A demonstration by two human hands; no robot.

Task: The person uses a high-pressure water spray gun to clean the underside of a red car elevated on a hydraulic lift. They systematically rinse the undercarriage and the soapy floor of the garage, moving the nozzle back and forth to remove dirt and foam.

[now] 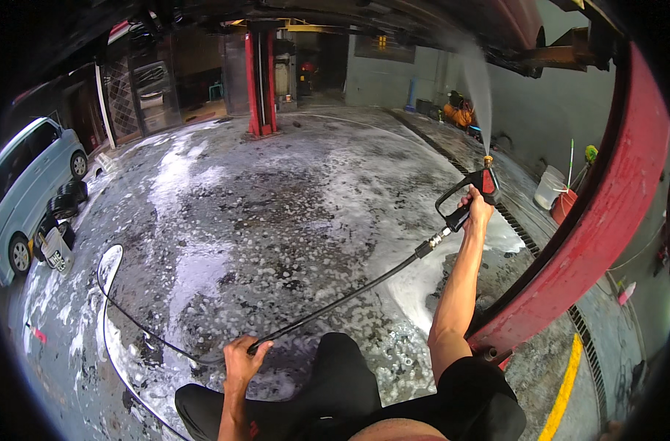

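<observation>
My right hand (478,209) is closed round the grip of a black and red pressure washer gun (483,182), raised at the right. From its brass nozzle a white water spray (479,95) shoots upward toward the underside of a lifted vehicle (489,22). A black hose (357,288) runs from the gun's handle down to my left hand (244,360), whose fingers are wrapped round it above my left knee. Beyond that hand the hose loops across the foamy floor (276,220) to the left.
A red lift post (607,213) stands close at my right; another red post (260,88) is farther ahead. At the left are a light blue van (37,176), tires (66,198) and a white bucket (57,251). A drain grate (526,235) crosses the floor near two buckets (550,187).
</observation>
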